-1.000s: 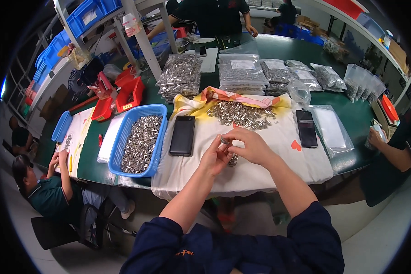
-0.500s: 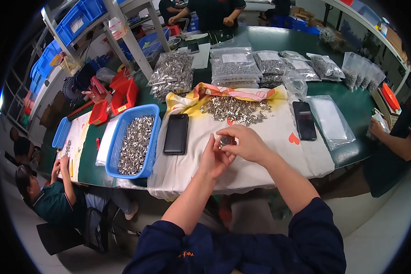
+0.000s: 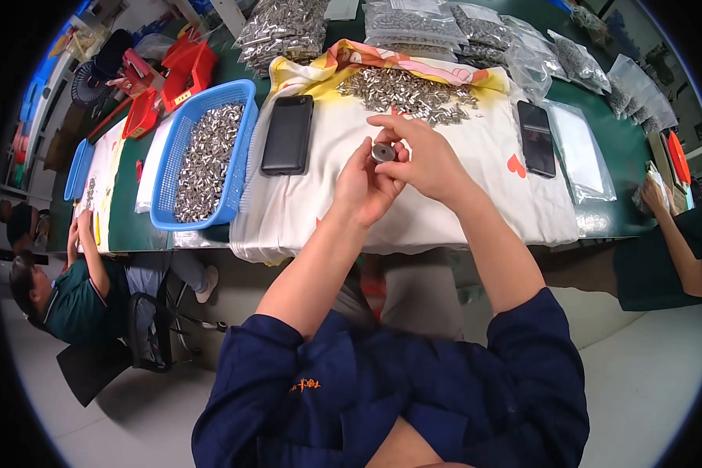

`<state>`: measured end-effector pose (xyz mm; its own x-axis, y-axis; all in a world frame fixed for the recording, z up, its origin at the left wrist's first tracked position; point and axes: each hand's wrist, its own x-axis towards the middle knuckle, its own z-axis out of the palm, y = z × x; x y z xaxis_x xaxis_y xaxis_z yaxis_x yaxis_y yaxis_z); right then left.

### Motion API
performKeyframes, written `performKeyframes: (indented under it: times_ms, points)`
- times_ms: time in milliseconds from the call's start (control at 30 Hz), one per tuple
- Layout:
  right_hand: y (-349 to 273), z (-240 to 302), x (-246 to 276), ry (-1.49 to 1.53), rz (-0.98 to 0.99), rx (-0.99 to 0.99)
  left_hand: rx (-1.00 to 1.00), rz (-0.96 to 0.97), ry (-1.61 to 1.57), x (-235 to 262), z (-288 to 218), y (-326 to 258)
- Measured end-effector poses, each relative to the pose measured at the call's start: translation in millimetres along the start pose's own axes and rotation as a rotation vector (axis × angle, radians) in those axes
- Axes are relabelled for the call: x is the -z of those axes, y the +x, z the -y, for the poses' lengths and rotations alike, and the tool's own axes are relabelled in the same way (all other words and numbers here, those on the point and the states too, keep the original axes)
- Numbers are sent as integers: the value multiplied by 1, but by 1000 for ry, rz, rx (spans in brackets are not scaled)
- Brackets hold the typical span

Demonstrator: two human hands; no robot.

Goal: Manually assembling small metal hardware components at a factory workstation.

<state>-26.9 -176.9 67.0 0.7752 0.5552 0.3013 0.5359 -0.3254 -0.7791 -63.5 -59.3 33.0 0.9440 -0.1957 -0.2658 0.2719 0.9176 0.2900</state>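
Over the white cloth, my two hands meet around a small round grey metal piece with a dark hole in its middle. My right hand grips it between thumb and fingers. My left hand is closed against its left side and underside, thumb up and fingers curled partly out of sight. Whether a smaller part sits between the fingers cannot be made out. Beyond the hands lies a heap of small shiny metal sleeves on the cloth's yellow and pink patterned end.
A blue basket full of metal sleeves and a black phone-like device stand left. Right lie a dark phone and clear plastic bags. Filled bags line the back. Co-workers sit left and right.
The view has tipped downward, so the table things sit higher in the picture. My hands stay together round the metal piece, whose holed face now shows more plainly.
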Motion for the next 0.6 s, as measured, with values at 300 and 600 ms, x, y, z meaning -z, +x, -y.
performKeyframes:
  times_ms: [300,600]
  points:
    - [-38,-35,22,-140,-143,-148,-207,-27,530,28,-28,-3]
    - [-61,-57,33,-352,-270,-139,-902,153,2346,27,-16,-1]
